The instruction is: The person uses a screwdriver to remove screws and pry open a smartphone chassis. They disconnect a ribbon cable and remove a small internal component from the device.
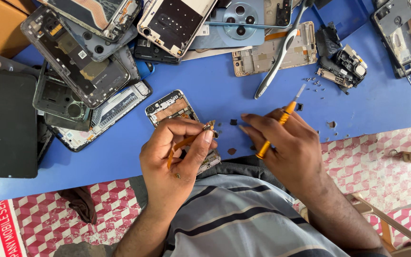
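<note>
Orange flex cable (182,144) sits pinched in left hand (174,154); right hand (288,143) clasps orange screwdriver (277,127).

Matt blue table top (205,90), smooth and faintly scuffed, thin orange flex ribbon (182,144) of pliant plastic film, screwdriver (281,121) with glossy orange plastic handle and metal tip, bare phone frame (172,108) of dull metal, black screen panel (6,123) smooth, striped woven cloth shirt (243,219)

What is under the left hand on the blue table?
An opened phone frame lies under the left hand, which pinches an orange flex cable. Its upper end shows bare boards; the hand covers its middle, and only a corner of the lower end shows on the blue table.
</note>
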